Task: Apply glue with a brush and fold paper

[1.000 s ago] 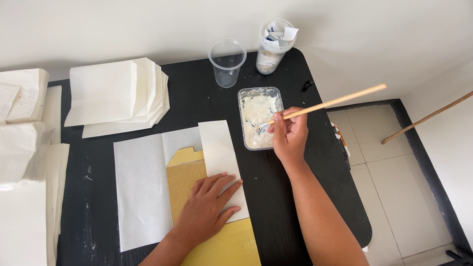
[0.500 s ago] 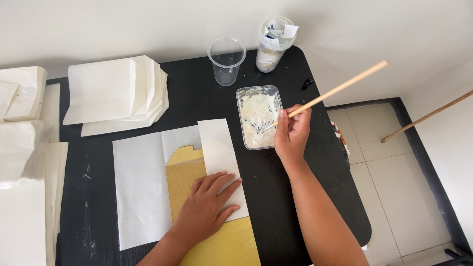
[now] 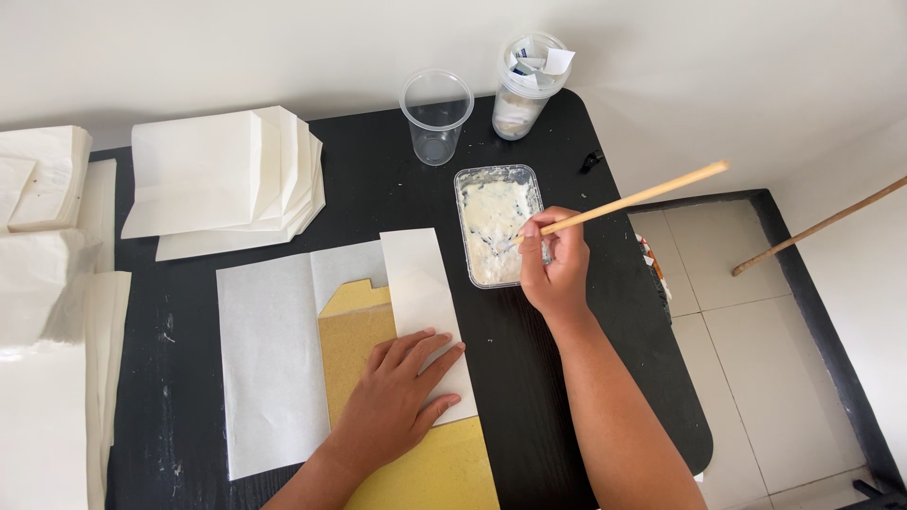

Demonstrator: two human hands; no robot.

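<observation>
Since the earlier frame the wooden stick (image 3: 624,200) has tipped a little lower at its free end, while its lower end has stayed in the paste tray (image 3: 498,225); the left hand has not shifted. In the head view, the right hand (image 3: 556,269) is closed around the stick near its lower end, fingers curled tight, and the stick slants up and to the right past the edge of the black tabletop (image 3: 378,189). The tray is a clear rectangular tub smeared with white paste (whether the stick's end carries a brush I cannot tell), and the right hand sits at its right rim, touching or nearly so. The left hand (image 3: 402,401) lies flat and open, fingers spread, pressing down on the folded flap of a white paper sheet (image 3: 269,364), with a yellow-brown card template (image 3: 354,331) lying under that flap and sticking out toward the near edge. Behind the tray stand an empty clear plastic cup (image 3: 436,115) and, just to its right, a clear jar (image 3: 529,85) stuffed with scraps of paper. A stack of finished white paper bags (image 3: 222,179) rests at the far left of the tabletop, and more white bags (image 3: 42,283) are piled along the left edge. A second wooden stick (image 3: 817,227) leans over the tiled floor at right.
</observation>
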